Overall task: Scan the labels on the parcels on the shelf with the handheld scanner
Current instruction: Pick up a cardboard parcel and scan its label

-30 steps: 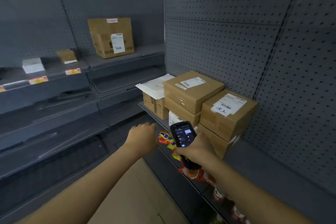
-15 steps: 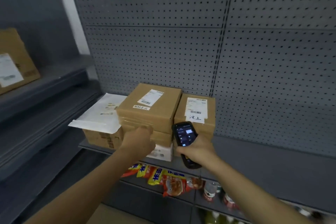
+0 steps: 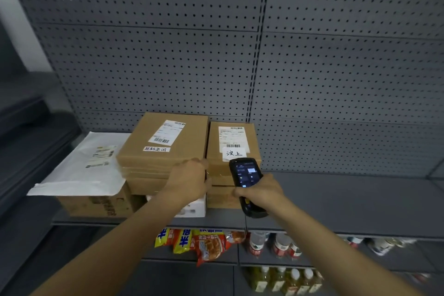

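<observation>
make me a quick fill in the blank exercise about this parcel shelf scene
1. The right hand holds the black ____.
2. The left hand touches the front edge of the left ____ box.
3. The white mailer bag lies ____ of the two box stacks.
4. Snack packets hang ____ the parcel shelf.

Missing words: scanner; cardboard; left; below
</observation>
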Tool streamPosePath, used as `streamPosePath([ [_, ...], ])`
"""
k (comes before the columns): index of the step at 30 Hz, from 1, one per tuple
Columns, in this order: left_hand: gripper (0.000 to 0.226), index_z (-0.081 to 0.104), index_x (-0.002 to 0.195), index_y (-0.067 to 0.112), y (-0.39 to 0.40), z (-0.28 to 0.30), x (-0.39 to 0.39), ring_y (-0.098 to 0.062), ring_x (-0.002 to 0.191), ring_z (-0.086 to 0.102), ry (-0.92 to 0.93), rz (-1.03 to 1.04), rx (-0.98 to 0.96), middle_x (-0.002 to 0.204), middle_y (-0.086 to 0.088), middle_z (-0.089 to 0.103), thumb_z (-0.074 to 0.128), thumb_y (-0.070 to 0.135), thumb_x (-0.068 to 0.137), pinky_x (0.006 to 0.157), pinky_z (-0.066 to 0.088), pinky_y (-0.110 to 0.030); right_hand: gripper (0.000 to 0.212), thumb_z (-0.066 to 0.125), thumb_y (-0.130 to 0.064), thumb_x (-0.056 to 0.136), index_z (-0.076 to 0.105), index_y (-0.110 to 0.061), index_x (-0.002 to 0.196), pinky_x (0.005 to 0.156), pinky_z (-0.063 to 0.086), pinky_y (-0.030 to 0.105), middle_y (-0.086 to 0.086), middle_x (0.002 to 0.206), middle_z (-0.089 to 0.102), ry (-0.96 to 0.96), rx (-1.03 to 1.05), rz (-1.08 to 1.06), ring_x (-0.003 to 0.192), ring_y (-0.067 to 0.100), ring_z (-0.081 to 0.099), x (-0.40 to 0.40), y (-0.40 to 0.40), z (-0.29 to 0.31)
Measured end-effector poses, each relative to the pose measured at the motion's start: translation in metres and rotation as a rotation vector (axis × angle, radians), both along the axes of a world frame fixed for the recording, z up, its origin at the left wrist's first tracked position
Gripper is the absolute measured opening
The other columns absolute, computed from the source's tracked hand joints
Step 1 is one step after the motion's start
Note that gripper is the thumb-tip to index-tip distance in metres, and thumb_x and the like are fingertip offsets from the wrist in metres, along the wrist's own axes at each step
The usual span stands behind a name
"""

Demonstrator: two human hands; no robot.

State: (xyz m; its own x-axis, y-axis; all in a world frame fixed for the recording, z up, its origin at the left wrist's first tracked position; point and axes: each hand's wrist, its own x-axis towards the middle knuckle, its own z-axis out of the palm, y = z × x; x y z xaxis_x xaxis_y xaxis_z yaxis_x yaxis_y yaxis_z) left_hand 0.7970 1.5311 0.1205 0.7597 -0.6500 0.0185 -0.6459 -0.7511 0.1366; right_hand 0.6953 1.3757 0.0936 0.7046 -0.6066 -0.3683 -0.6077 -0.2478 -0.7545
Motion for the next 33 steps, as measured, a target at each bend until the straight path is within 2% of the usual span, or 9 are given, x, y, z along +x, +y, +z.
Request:
streamPosePath([
  [3, 0.03, 0.061, 0.117, 0.013, -0.001, 0.0, 0.015, -0.022, 0.1, 0.061, 0.069, -0.027, -0.07, 0.111, -0.006, 0.062, 0.053, 0.031, 0.094, 0.08, 0.051, -0.031, 0.058, 0.087, -0.033, 0.054, 0.061, -0.013, 0.102, 0.054, 0.045, 0.023, 0.004, 0.091, 0.066, 0.016, 0.091, -0.026, 0.078, 0.015, 0.063, 0.007, 0.0, 0.003],
  [7, 0.032, 0.061, 0.122, 0.013, -0.011, -0.001, 0.03, -0.02, 0.106, 0.06, 0.247, -0.106, -0.189, 0.121, -0.006, 0.059, 0.056, 0.029, 0.095, 0.091, 0.053, -0.035, 0.039, 0.087, -0.029, 0.061, 0.06, -0.016, 0.086, 0.055, 0.048, 0.023, 0.005, 0.087, 0.066, 0.002, 0.13, -0.095, 0.074, 0.015, 0.063, 0.017, -0.001, 0.004],
  [10, 0.036, 0.056, 0.131, 0.014, -0.023, -0.003, 0.034, -0.019, 0.115, 0.057, 0.308, -0.139, -0.207, 0.132, -0.006, 0.055, 0.054, 0.026, 0.098, 0.088, 0.047, -0.025, 0.04, 0.086, -0.027, 0.06, 0.061, -0.014, 0.088, 0.07, 0.056, 0.03, 0.009, 0.092, 0.069, -0.05, 0.153, -0.161, 0.084, 0.021, 0.067, 0.027, -0.004, 0.002],
  [13, 0.038, 0.052, 0.135, 0.013, -0.038, -0.005, 0.041, -0.018, 0.113, 0.056, 0.385, -0.108, -0.252, 0.136, -0.005, 0.052, 0.052, 0.025, 0.099, 0.08, 0.041, -0.021, 0.035, 0.085, -0.021, 0.061, 0.062, -0.014, 0.086, 0.068, 0.056, 0.03, 0.008, 0.086, 0.067, -0.127, 0.153, -0.224, 0.08, 0.02, 0.066, 0.036, -0.01, 0.005],
  [20, 0.043, 0.049, 0.137, 0.016, -0.074, -0.017, 0.058, -0.021, 0.13, 0.045, 0.521, 0.011, -0.31, 0.139, -0.003, 0.052, 0.057, 0.02, 0.096, 0.085, 0.035, -0.019, 0.039, 0.084, -0.022, 0.06, 0.066, -0.012, 0.093, 0.069, 0.055, 0.03, 0.006, 0.086, 0.069, -0.182, 0.147, -0.269, 0.08, 0.018, 0.066, 0.06, -0.035, 0.005],
  [24, 0.047, 0.049, 0.137, 0.018, -0.094, -0.031, 0.067, -0.024, 0.129, 0.045, 0.564, 0.132, -0.315, 0.139, -0.006, 0.047, 0.058, 0.023, 0.091, 0.09, 0.042, -0.024, 0.041, 0.084, -0.023, 0.059, 0.066, -0.012, 0.094, 0.07, 0.055, 0.03, 0.007, 0.089, 0.07, -0.172, 0.152, -0.24, 0.081, 0.018, 0.066, 0.072, -0.05, -0.003],
  [29, 0.077, 0.041, 0.144, 0.016, -0.125, -0.057, 0.082, -0.032, 0.131, 0.041, 0.567, 0.328, -0.199, 0.148, -0.017, 0.037, 0.067, 0.043, 0.077, 0.102, 0.047, -0.042, 0.05, 0.084, -0.028, 0.057, 0.064, -0.012, 0.1, 0.057, 0.049, 0.022, 0.003, 0.087, 0.068, -0.15, 0.148, -0.194, 0.077, 0.013, 0.064, 0.081, -0.06, -0.011],
  [31, 0.086, 0.046, 0.141, 0.012, -0.13, -0.055, 0.086, -0.031, 0.127, 0.048, 0.628, 0.413, -0.227, 0.141, -0.016, 0.046, 0.071, 0.043, 0.065, 0.102, 0.047, -0.04, 0.044, 0.084, -0.026, 0.06, 0.064, -0.013, 0.097, 0.055, 0.047, 0.021, 0.001, 0.082, 0.067, -0.15, 0.154, -0.188, 0.073, 0.011, 0.063, 0.08, -0.062, -0.012],
  [33, 0.082, 0.058, 0.13, 0.014, -0.132, -0.05, 0.091, -0.027, 0.113, 0.06, 0.702, 0.441, -0.311, 0.126, -0.01, 0.062, 0.061, 0.039, 0.053, 0.097, 0.053, -0.04, 0.041, 0.084, -0.025, 0.062, 0.063, -0.014, 0.096, 0.054, 0.045, 0.02, 0.001, 0.083, 0.066, -0.139, 0.144, -0.168, 0.071, 0.01, 0.061, 0.078, -0.066, -0.014],
])
